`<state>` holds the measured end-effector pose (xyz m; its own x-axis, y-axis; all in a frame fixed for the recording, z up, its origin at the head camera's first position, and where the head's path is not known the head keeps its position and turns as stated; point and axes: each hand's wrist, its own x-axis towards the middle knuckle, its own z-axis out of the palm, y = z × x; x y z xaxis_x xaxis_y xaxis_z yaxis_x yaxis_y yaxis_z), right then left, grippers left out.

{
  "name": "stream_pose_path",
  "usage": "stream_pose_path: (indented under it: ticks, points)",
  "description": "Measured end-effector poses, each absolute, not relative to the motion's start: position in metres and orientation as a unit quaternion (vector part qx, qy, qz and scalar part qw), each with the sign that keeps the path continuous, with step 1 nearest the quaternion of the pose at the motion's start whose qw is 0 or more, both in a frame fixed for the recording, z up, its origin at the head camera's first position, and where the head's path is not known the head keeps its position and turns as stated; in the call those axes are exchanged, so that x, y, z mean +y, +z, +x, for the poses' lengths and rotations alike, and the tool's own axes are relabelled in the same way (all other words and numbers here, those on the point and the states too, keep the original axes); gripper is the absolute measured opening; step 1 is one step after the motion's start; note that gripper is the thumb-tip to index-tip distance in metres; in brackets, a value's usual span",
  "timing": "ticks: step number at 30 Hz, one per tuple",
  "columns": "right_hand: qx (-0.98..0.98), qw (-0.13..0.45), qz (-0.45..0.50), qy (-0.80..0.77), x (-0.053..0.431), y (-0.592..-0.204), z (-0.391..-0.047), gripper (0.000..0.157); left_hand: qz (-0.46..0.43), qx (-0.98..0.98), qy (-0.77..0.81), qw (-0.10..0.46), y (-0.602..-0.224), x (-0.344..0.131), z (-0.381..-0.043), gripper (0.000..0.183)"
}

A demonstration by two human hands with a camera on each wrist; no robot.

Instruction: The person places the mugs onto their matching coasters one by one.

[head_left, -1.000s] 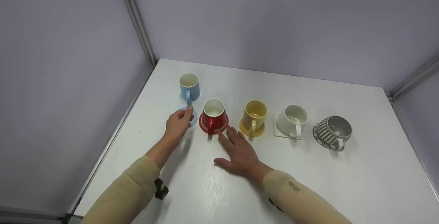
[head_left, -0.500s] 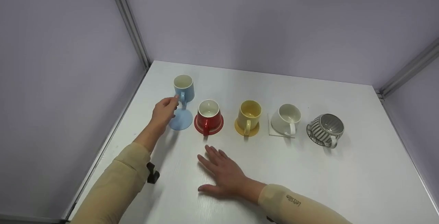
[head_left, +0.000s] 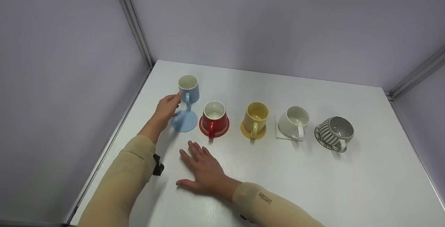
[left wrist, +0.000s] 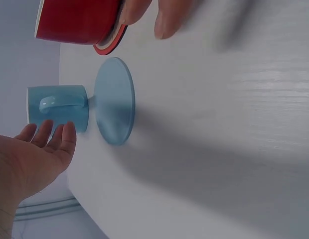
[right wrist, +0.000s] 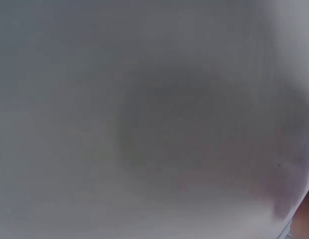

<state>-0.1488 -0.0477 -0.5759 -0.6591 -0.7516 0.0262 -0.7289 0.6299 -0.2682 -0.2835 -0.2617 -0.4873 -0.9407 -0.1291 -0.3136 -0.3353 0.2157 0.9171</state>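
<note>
My left hand (head_left: 168,106) reaches to the near-left side of a light blue mug (left wrist: 77,112). Its fingers are loosely extended by the mug; whether they touch it I cannot tell. The mug stands on the table just behind a round blue coaster (head_left: 184,121), and its handle faces me. Fingers spread, my right hand (head_left: 204,169) is low over the table in front of that coaster and holds nothing. Closest on the right is a red mug (head_left: 214,121) on a red coaster (head_left: 227,127). The right wrist view is mostly blurred grey.
Farther right stand a yellow mug (head_left: 256,117) on a yellow coaster (head_left: 246,134), a white mug (head_left: 292,124) on a square white coaster (head_left: 283,136) and a striped mug (head_left: 328,133) on a dark-lined coaster (head_left: 319,140). Walls bound the white table (head_left: 295,181) behind and left.
My left hand has moved from the blue coaster up to the blue mug's side. The right hand has drawn back from beside the red mug and shifted left, fingers still spread.
</note>
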Motion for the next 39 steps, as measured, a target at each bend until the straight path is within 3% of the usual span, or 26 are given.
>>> stream_pose_path:
  ticks: [10,24,39]
  points:
    - [0.928,0.044,-0.351,-0.114,-0.063,-0.576,-0.163,0.095,-0.147,0.768,0.618,0.085,-0.490,-0.257,-0.282,0.075]
    - [0.937,0.048,-0.336,-0.083,-0.057,-0.582,-0.184,0.095,-0.131,0.759,0.630,0.100,-0.494,-0.251,-0.284,0.075]
    - [0.939,0.051,-0.324,-0.099,-0.057,-0.587,-0.179,0.095,-0.086,0.749,0.639,0.150,-0.507,-0.260,-0.296,0.071]
